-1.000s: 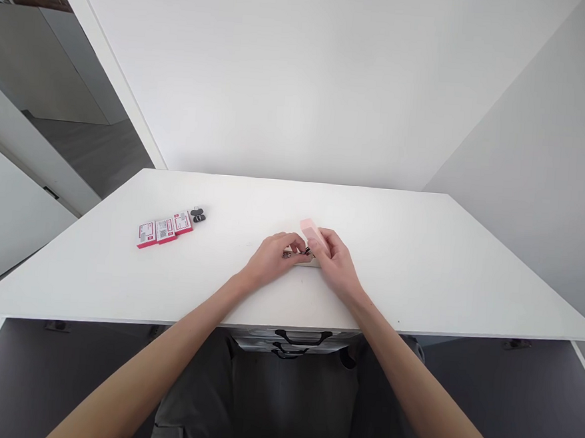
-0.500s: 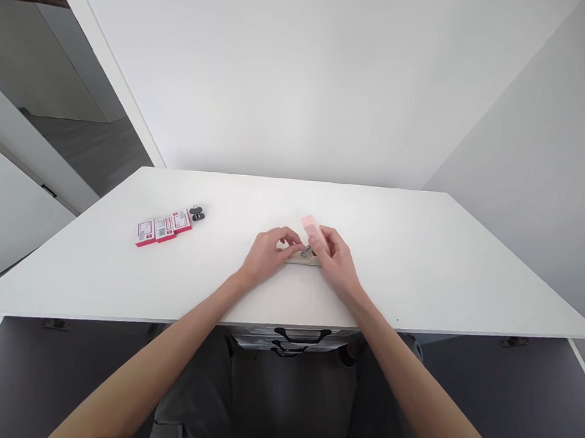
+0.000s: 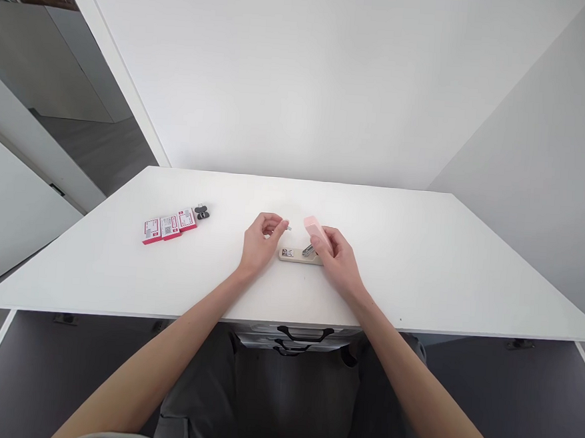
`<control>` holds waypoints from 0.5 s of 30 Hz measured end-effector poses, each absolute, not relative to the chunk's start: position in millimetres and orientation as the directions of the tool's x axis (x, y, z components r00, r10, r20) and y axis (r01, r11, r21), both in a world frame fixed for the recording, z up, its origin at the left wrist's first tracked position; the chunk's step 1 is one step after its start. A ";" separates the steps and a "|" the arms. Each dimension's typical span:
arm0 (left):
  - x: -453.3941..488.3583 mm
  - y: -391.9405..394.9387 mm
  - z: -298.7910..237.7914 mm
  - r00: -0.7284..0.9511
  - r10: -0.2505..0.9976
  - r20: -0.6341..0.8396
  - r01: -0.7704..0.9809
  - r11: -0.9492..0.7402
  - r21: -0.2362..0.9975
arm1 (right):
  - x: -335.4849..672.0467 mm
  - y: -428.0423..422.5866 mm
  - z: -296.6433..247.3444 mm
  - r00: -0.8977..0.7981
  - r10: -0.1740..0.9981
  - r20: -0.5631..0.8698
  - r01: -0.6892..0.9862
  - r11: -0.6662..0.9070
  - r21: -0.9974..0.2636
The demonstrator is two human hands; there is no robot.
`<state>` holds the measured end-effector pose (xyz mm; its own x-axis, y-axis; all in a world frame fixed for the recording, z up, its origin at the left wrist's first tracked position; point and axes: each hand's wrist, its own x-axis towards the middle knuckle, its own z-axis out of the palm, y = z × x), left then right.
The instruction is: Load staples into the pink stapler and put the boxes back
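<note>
Hands first: the left hand (image 3: 260, 238) is held just above the table (image 3: 420, 254), fingers curled, with thumb and forefinger pinched on a tiny silvery piece (image 3: 288, 227). The right hand (image 3: 338, 257) is closed around the lower end of a pink piece (image 3: 314, 228), which tilts up and away from the person.

Toward the left edge of the table lies a row of three red-and-white boxes (image 3: 170, 227), with a small black clip (image 3: 202, 213) touching its far end, all well apart from both hands.

About the middle of the table, between the hands, lies a flat beige tray (image 3: 297, 256). Its right end is at the right hand's fingertips, and its left end is just beside the left hand without touching it. A few small metal bits (image 3: 287, 252) rest on it; what they are is too small to tell.

By the look of it, the step in hand is small-parts handling: one piece is off the tray and held in a pinch, while the pink piece is steadied. Any next move calls for a fine, steady pinch and a still right hand — the silvery piece is tiny and would slip easily.
</note>
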<state>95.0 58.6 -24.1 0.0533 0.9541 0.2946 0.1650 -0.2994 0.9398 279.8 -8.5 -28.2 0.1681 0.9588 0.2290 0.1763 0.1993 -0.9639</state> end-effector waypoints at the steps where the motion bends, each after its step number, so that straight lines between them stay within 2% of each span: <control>1: 94.6 58.5 -24.0 0.041 0.956 0.289 0.161 -0.292 0.943 | 279.4 -9.0 -27.9 0.169 0.958 0.232 0.177 0.202 -0.963; 10: 87.9 56.6 -23.1 -0.139 0.953 0.270 0.125 -0.253 0.959 | 277.7 -11.3 -31.8 0.174 0.957 0.232 0.259 0.183 -0.949; 15: 86.0 56.2 -24.4 -0.173 0.950 0.258 0.109 -0.242 0.964 | 276.8 -12.6 -32.9 0.181 0.954 0.240 0.289 0.181 -0.940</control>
